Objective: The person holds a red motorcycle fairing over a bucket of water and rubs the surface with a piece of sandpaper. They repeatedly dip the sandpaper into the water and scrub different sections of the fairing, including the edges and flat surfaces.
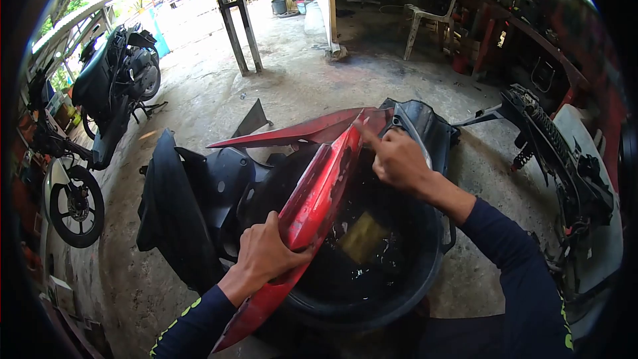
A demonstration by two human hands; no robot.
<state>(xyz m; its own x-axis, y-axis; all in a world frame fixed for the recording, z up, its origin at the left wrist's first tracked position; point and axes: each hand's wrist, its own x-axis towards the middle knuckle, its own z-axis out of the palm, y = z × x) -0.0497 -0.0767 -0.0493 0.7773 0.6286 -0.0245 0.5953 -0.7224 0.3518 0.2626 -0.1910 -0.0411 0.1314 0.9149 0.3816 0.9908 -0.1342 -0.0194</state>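
Fingers of the left hand (269,249) grip the lower half of a long red panel (312,209), the thumb across its near face, while the right hand (402,163) is by the upper tip at one o'clock, index finger extended and the others curled; whether it touches the panel or pinches anything, I cannot tell. The panel slants from seven to twelve o'clock over a black tub (392,312) of dark liquid. Its surface looks wet and glossy, so a firm push near the tip could twist it out of the single sure grip and drop it into the tub or against the rim, scratching the red finish. Pale, worn-looking patches along its upper edge might be weak or flaking, and pressure there could spread them or catch a bare fingertip. Below the panel, a yellow-green pad (363,239) lies in the liquid; a falling panel would splash both sleeves. Beyond, a second red panel (292,134) lies across the tub's far side from ten to twelve, close enough for the tips to knock and chip. Black fairing (166,213) leans at nine, where a swinging left elbow could tip it onto the concrete floor (193,86).
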